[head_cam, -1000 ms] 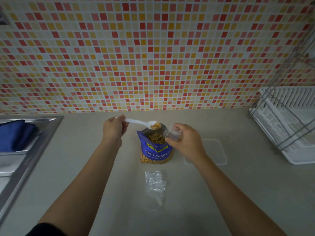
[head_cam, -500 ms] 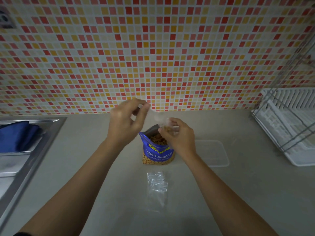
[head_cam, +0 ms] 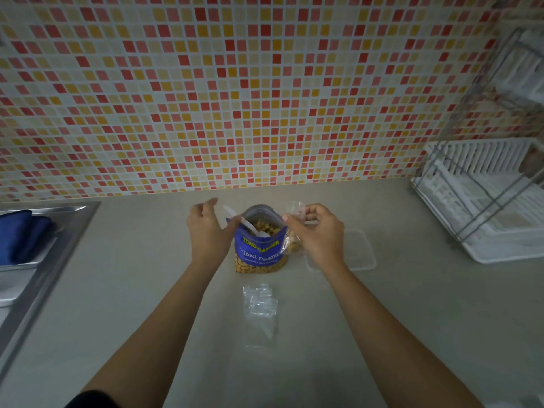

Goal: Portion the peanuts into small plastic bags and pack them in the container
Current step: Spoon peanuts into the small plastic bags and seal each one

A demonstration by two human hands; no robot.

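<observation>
**Item 1. Peanut bag**: blue, printed. It stands upright at the centre of the countertop with its mouth open. Peanuts show inside the mouth and through the clear strip at its base.

**Item 2. White plastic spoon**: the bowl is down among the peanuts in the bag's mouth. The handle slants up and to the left over the rim.

**Item 3. Left hand**: just left of the peanut bag, with the fingers loosely curled and the thumb lying by the spoon handle. Whether it actually grips the handle cannot be told.

**Item 4. Right hand**: just right of the peanut bag. Thumb and fingers are pinched together on the upper part of the small plastic bag.

**Item 5. Small plastic bag**: clear. It hangs from the right hand against the right edge of the peanut bag, with a small portion of peanuts at its bottom.

**Item 6. Container**: clear, shallow and rectangular. It sits on the countertop right of the right hand, its near-left part hidden by the wrist.

**Item 7. Spare clear bags**: these lie flat on the countertop between the forearms, nearer the person than the peanut bag.

**Item 8. Sink**: steel, at the left edge, with a blue cloth in it.

**Item 9. Dish rack**: white, at the far right beside the tiled wall.
</observation>
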